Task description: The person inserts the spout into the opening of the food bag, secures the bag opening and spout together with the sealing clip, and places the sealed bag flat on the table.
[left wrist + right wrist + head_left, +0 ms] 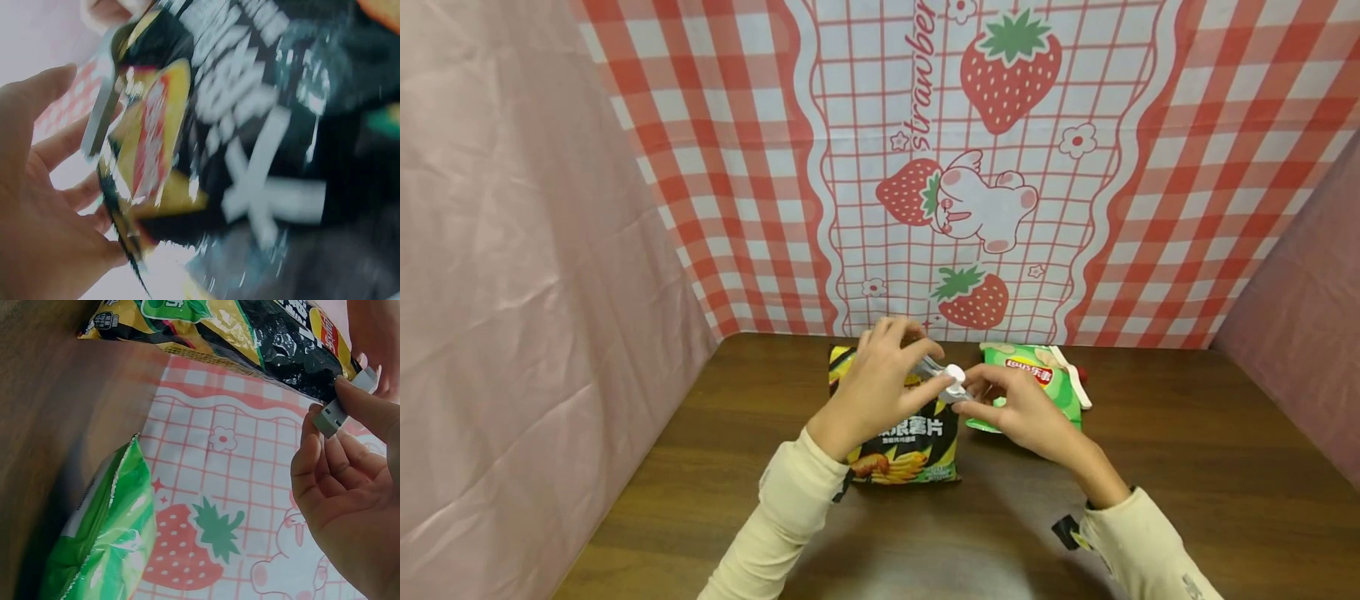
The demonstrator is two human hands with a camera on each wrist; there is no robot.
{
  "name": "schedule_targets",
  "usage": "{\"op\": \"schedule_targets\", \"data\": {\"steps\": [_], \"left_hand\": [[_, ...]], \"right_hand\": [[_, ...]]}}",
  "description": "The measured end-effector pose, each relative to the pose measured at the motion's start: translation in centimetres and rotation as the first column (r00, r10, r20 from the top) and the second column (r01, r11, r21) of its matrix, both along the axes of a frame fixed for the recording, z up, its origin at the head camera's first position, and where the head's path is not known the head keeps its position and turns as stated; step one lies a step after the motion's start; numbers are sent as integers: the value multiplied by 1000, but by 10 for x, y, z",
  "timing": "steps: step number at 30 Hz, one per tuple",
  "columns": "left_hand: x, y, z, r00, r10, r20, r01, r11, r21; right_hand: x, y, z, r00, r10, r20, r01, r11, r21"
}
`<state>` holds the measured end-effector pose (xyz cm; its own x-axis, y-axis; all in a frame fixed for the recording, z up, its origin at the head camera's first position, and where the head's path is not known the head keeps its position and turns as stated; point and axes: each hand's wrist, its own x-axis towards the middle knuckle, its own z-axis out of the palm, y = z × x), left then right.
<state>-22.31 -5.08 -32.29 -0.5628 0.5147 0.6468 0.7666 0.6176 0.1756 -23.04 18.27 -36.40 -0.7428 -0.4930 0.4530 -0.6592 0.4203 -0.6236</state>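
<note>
A black and yellow chip bag [904, 450] stands on the table, its top edge by both hands. Along that edge lies a grey bag clip [331, 417], with a white round knob [954, 375] showing in the head view. My right hand [1015, 408] pinches one end of the clip between thumb and fingers. The left hand [880, 383] bends round the other end, thumb near the knob and fingers partly behind the bag. In the left wrist view the clip [100, 119] is blurred, and the bag hides several fingertips.
A green chip bag [1000, 354] lies at the back right, with a white clip [1070, 375] across its side and a small red part beside it. Behind the wooden table [722, 467] hangs a checked strawberry cloth [760, 208]. Pink fabric [512, 250] walls the left side.
</note>
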Motion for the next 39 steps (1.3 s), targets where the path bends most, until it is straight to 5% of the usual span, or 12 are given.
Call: {"op": "schedule_targets", "data": {"steps": [5,16,23,30,39], "left_hand": [[3,9,-7,999,25,-21,-25,999,-19],[3,11,-9,1000,-22,-1,22,1000,12],[2,13,-8,1000,-29,7,29,1000,10],[1,13,-8,999,-39,10,39,999,-15],[4,11,-5,999,-27,37,28,999,-30]], "right_hand": [[3,-2,2,999,-13,-35,15,999,38],[3,-1,1,991,56,120,-56,998,-7],[2,1,2,997,71,34,-71,997,10],[5,0,6,993,34,-112,-20,992,128],[11,-2,9,992,-10,-124,31,984,173]]}}
